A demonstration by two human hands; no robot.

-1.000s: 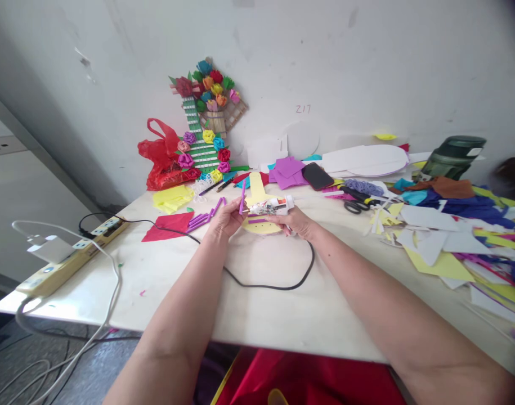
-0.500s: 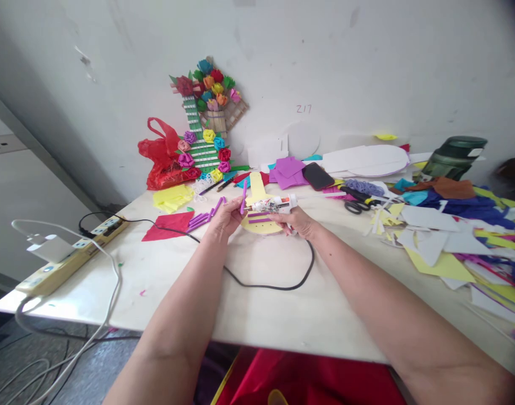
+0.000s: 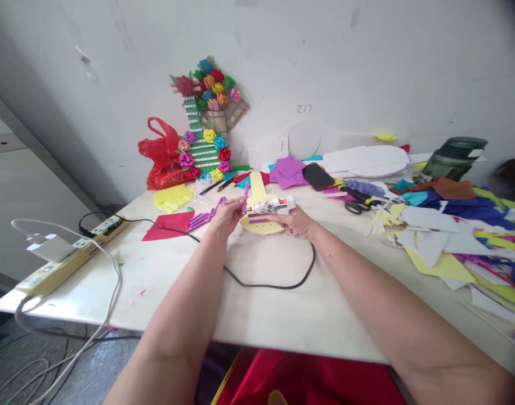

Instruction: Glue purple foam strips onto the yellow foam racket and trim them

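Note:
Pinched in my left hand (image 3: 229, 216) is a thin purple paper roll (image 3: 246, 197), held nearly upright. My right hand (image 3: 298, 221) is closed around a white hot glue gun (image 3: 278, 206), its nozzle pointing left at the roll; whether they touch I cannot tell. A clear glue stick (image 3: 322, 196) juts from the gun's back. Beneath both hands lies a yellow guitar-shaped card (image 3: 259, 227), with a purple strip (image 3: 259, 215) across its body and small dark dots below. Several more purple rolls (image 3: 204, 218) lie left of my left hand, partly on a red paper sheet (image 3: 166, 226).
A black cord (image 3: 274, 287) loops before my hands toward a power strip (image 3: 67, 260) at left. Paper scraps (image 3: 434, 225), scissors (image 3: 357, 207) and a green bottle (image 3: 453, 157) lie or stand right. A flowered green guitar model (image 3: 204, 154) leans on the wall.
The glue gun and my right hand have shifted slightly left and down. The purple roll has moved slightly, still in my left hand.

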